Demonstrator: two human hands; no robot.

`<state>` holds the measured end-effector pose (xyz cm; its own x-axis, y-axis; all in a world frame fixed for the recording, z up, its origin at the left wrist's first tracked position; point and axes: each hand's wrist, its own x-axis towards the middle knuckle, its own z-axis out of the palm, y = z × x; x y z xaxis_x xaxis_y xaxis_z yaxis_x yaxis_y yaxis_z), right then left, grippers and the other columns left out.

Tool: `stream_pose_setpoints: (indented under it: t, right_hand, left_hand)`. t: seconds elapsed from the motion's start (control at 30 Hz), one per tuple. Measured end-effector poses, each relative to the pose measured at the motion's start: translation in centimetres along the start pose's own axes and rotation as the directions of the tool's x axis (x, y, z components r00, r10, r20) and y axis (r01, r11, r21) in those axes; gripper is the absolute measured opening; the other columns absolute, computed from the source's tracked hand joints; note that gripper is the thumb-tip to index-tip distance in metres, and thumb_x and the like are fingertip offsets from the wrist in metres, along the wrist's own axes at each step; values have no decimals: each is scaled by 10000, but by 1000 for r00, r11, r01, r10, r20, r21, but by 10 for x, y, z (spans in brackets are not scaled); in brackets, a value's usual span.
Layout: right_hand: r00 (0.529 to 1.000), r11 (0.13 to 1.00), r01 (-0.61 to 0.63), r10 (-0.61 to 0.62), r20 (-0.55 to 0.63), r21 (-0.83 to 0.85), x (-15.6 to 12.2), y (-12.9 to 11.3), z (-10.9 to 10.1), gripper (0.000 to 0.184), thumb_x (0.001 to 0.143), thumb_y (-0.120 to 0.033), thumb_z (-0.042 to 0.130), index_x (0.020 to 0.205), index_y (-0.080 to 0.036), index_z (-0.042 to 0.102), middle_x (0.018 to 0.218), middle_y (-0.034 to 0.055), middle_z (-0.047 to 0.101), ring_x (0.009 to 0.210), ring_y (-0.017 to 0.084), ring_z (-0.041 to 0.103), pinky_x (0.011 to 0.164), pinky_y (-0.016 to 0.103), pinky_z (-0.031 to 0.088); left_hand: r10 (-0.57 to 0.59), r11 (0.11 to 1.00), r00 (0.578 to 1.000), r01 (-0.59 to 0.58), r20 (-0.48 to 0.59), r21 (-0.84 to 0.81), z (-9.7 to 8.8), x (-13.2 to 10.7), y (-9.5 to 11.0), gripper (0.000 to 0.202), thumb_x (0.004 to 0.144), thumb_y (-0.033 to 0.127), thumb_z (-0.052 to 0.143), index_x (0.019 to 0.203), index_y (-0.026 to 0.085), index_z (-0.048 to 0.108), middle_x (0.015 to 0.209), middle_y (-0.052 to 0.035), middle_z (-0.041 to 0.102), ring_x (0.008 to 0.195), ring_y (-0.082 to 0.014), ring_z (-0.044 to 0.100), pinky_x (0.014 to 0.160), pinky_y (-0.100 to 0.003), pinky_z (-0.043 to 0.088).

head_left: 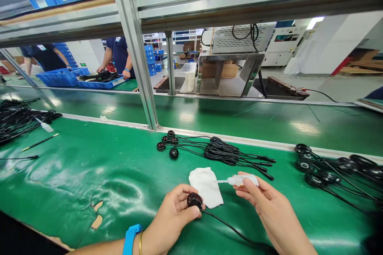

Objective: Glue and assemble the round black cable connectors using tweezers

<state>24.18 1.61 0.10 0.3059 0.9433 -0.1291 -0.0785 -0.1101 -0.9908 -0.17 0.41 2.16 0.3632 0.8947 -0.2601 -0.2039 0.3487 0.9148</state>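
Pinched in my left hand [176, 219] is a round black camera-like part [194, 200] with a black cable running from it toward the lower right. My right hand [266, 203] grips a small translucent squeeze bottle [243, 180], its thin nozzle pointing left. Beneath the nozzle tip lies a white cloth or tissue [206, 186] on the green mat. The nozzle and the black part are apart. Just beyond the cloth sits a coiled bundle of black cables [221, 150] with several round black heads [173, 152] at its left end.
More round black parts with cables [314, 167] lie at the right. A heap of black cables [20, 119] and another small bottle [46, 126] are at the far left. A metal post [134, 48] rises behind the mat. Two people stand across the bench by blue trays [98, 83].
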Motion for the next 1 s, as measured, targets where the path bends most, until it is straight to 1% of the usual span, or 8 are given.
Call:
stream_pose_setpoints:
  t: [0.1, 0.23, 0.33, 0.4, 0.5, 0.6, 0.87, 1.0]
  right_hand:
    - [999, 998, 46, -47, -14, -47, -4, -1, -3, 625, 711, -671, 776, 1063, -157, 727, 997, 104, 740, 789, 250, 715, 721, 285, 626]
    - [989, 984, 150, -150, 9, -97, -11, -5, -6, 498, 751, -615, 769, 999, -184, 743, 1041, 100, 735, 748, 219, 715, 703, 236, 614]
    - [973, 962, 229, -226, 42, -147, -17, -12, -5, 450, 755, -603, 760, 938, -193, 752, 959, 92, 745, 677, 204, 700, 661, 225, 611]
    - [966, 948, 256, -247, 73, -186, -21, -16, -5, 440, 750, -606, 756, 917, -199, 754, 920, 83, 747, 653, 204, 692, 646, 231, 611]
    - [967, 938, 249, -227, 116, -241, -25, -19, -6, 444, 748, -624, 743, 911, -211, 754, 923, 75, 747, 688, 224, 702, 653, 245, 611]
    - [968, 925, 248, -222, 120, -289, -29, -19, -6, 459, 735, -648, 737, 908, -224, 753, 948, 71, 747, 738, 243, 710, 673, 252, 609]
    - [948, 879, 319, -303, 100, -356, -41, -25, 3, 415, 769, -642, 706, 850, -238, 760, 961, 74, 740, 828, 259, 704, 778, 287, 604]
    - [918, 840, 398, -363, 162, -370, -40, -25, 2, 372, 773, -609, 713, 831, -244, 759, 943, 75, 740, 883, 278, 703, 779, 296, 606]
  left_hand:
    - [9, 1000, 1000, -9, -16, -13, 1, 0, 0, 399, 757, 342, 814, 1020, 158, 577, 1009, -117, 716, 971, -207, 638, 899, -353, 472]
    - [33, 999, 999, -33, -13, -16, 1, -1, -2, 355, 786, 305, 791, 1035, 161, 583, 1041, -118, 706, 985, -211, 641, 895, -354, 479]
    - [37, 999, 999, -37, -8, -21, 0, -1, -4, 339, 800, 291, 779, 1045, 160, 586, 1047, -119, 701, 975, -208, 641, 878, -347, 486]
    - [35, 999, 999, -35, -6, -26, 0, -2, -5, 335, 806, 291, 774, 1050, 161, 584, 1043, -115, 698, 974, -207, 642, 869, -341, 488]
    - [32, 999, 999, -33, -6, -31, 0, -2, -5, 331, 810, 294, 772, 1047, 164, 581, 1047, -109, 690, 979, -210, 646, 867, -337, 488]
    - [26, 999, 1000, -27, -5, -31, 0, -2, -5, 343, 807, 294, 776, 1055, 164, 578, 1059, -107, 678, 986, -218, 650, 871, -344, 490]
    - [6, 999, 1000, -6, -5, -35, -2, -1, -6, 354, 811, 303, 774, 1070, 172, 571, 1058, -94, 661, 988, -228, 662, 878, -352, 495]
    - [5, 999, 1000, -5, -3, -40, -2, -1, -7, 352, 807, 298, 779, 1059, 167, 571, 1038, -94, 668, 983, -224, 664, 865, -339, 492]
